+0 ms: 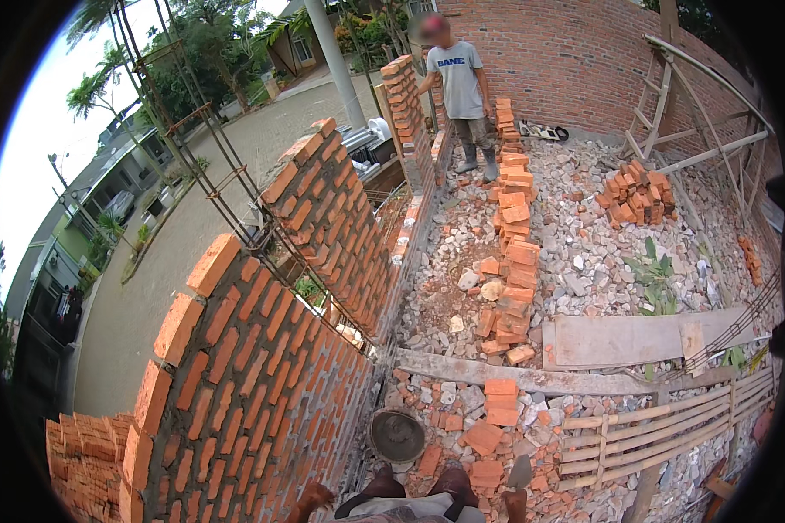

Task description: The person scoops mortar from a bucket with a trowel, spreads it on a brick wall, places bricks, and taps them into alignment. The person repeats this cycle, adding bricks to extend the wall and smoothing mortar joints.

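My left hand (313, 497) hangs at the lower edge beside the new brick wall (235, 357); its fingers are too small and dim to tell whether they are curled or apart. Low on the right, my right hand (514, 504) grips a trowel (520, 471), blade upward. A round bucket of grey mortar (397, 433) stands in front of my legs, at the wall's foot. Loose bricks (501, 401) lie on the rubble just beyond the trowel.
A person (458, 87) in boots stands by a farther wall section (401, 105). A long brick row (515, 253), a brick pile (634, 193), planks (619, 340), a bamboo rack (637, 431), leaning timber framing (663, 105) and upright rebar (201, 166) surround the rubble ground.
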Demonstrator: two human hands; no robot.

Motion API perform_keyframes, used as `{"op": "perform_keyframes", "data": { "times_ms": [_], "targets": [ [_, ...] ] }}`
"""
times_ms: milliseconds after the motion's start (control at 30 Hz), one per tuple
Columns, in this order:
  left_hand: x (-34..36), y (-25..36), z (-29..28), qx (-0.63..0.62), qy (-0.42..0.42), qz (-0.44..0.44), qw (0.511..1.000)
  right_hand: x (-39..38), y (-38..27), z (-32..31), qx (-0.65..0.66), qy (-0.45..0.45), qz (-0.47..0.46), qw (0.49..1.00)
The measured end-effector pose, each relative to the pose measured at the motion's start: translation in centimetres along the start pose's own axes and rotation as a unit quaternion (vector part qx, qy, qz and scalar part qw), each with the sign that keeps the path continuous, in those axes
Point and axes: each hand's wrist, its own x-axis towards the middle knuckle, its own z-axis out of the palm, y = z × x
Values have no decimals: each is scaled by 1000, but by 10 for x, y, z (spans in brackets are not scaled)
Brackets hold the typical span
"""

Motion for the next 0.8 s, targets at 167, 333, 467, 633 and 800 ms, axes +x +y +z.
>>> {"op": "perform_keyframes", "data": {
  "times_ms": [167, 333, 467, 633, 800],
  "targets": [
    [-15, 23, 8, -68, 89, 101, 989, 14, -93, 33, -103, -16, 196, 975],
    [18, 56, -11, 107, 112, 235, 959, -5, -198, 93, -48, -100, 115, 987],
    [111, 89, -28, 215, 86, 142, 962, -27, -189, 150, -50, -97, 238, 965],
    [265, 139, -46, 343, 125, 195, 910, -45, -92, 228, -235, -181, 203, 933],
    [401, 183, -40, 283, 266, 243, 889, -44, -26, 307, -326, -201, 102, 918]
  ]
}}
